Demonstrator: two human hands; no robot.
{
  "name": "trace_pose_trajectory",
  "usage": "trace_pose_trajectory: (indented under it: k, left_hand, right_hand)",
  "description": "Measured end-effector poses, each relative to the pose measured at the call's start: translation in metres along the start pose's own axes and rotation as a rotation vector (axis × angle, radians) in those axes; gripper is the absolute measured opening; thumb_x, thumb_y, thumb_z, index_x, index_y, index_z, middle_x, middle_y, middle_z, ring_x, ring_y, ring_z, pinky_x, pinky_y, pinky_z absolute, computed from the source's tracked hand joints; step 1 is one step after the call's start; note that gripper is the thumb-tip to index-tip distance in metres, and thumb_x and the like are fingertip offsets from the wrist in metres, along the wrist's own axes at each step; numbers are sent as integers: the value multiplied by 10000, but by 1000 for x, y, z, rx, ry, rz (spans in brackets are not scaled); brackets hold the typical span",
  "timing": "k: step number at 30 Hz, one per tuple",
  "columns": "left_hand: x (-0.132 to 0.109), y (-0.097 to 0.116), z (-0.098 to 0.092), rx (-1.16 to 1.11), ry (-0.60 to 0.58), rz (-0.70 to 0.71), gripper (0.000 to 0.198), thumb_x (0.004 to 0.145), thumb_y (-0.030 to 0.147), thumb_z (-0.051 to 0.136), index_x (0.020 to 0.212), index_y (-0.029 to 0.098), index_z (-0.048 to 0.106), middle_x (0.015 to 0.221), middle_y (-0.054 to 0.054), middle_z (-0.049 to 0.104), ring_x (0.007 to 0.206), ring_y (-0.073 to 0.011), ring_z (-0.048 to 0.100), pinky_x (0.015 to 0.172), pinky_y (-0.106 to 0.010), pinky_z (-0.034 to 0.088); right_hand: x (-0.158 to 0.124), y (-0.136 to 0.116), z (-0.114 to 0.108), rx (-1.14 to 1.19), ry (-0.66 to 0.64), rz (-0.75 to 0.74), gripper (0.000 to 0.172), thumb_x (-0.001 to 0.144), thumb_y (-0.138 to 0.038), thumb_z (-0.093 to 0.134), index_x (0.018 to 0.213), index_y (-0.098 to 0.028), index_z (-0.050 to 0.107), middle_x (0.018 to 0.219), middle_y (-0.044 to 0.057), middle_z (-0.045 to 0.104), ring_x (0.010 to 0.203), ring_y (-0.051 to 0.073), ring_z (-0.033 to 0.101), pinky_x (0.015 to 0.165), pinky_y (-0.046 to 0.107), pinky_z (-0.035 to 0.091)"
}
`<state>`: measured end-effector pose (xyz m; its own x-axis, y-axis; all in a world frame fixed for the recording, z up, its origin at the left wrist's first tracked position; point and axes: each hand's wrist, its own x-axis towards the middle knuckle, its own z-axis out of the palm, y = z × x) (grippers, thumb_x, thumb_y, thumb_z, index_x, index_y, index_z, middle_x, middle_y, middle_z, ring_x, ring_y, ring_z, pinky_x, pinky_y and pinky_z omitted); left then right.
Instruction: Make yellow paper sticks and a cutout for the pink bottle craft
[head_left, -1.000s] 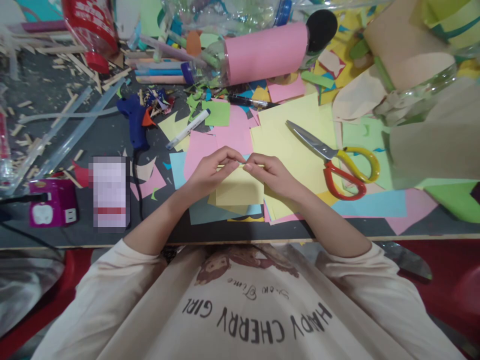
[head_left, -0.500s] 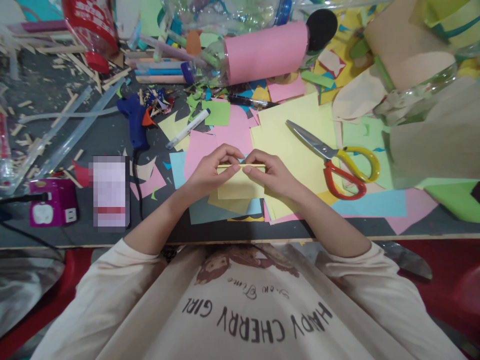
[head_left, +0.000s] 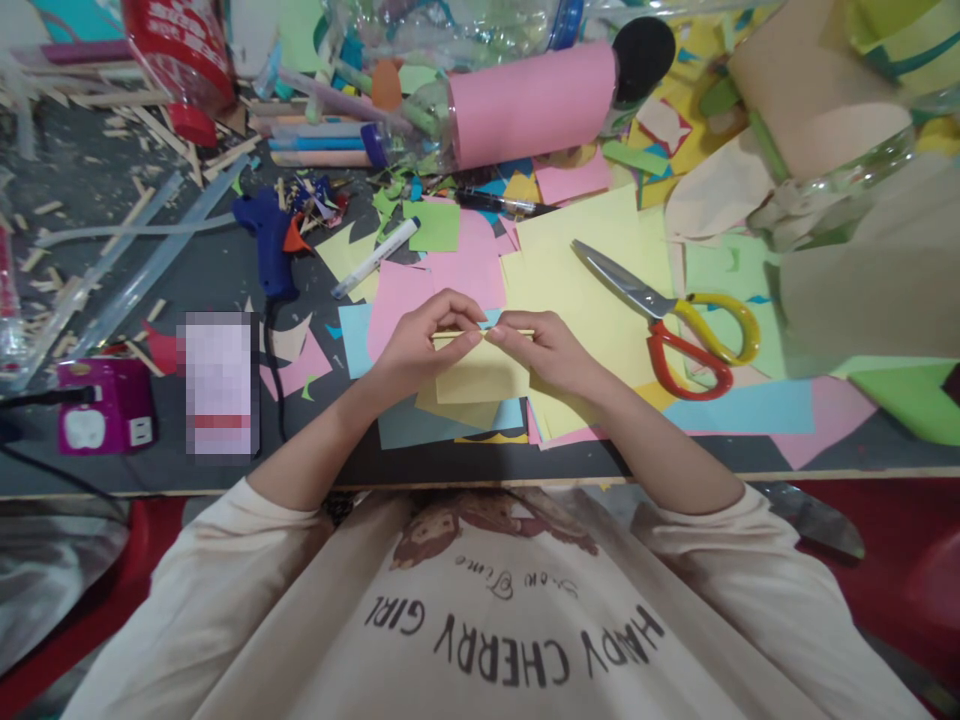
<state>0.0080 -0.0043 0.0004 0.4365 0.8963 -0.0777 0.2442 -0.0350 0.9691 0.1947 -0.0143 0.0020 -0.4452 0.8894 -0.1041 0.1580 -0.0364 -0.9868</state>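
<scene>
Centrally, yellow paper [head_left: 482,378] is pinched along its upper edge.
From a blue glue gun [head_left: 268,240] rightward: left hand [head_left: 429,337], then right hand [head_left: 541,343], both gripping that edge, close together; scissors [head_left: 661,306] rest partly on yellow sheets [head_left: 600,330].

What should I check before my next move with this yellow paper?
1. Left hand gripping the yellow paper: ok.
2. Right hand gripping it too: ok.
3. Scissors apart from both hands: ok, lying off to the right.
4. Space beneath free of other sheets: not ok, a blue sheet shows below.
5. Glue gun cool: cannot tell.
6. Far edge folded or rolled: cannot tell which.
</scene>
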Motion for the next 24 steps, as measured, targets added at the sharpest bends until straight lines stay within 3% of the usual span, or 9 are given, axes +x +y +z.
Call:
trace_pose_trajectory:
  k: [7,13,18,24]
  left_hand:
    - [2,6,-5,3,-77,-90,351,828,502,531,754,164,592,709,2,573,664,-111,505,626,-235,401]
    - [2,4,-6,18,-55,-130,495,839,570,497,545,174,449,568,27,367,559,-90,316,517,-249,256]
    - [1,7,-6,40,-95,-138,488,850,554,469,544,177,422,566,30,325,557,-87,296,504,-239,258]
    - [2,9,-7,73,-125,-115,440,861,536,469,617,170,486,616,18,429,587,-97,386,537,-227,335]
  right_hand:
    - [-1,-2,-1,24,2,-18,495,867,-602,526,601,-199,418,604,-52,327,596,94,284,595,271,276]
    - [-1,-3,-2,16,9,-9,512,857,-623,530,590,-203,411,599,-49,343,590,98,305,592,272,295]
    - [-1,-3,-2,20,-6,-10,493,856,-622,533,616,-196,469,618,-38,403,607,104,354,622,276,329]
    - [0,-1,-3,40,-19,-9,450,855,-588,555,650,-189,517,644,-29,453,631,110,390,644,274,348]
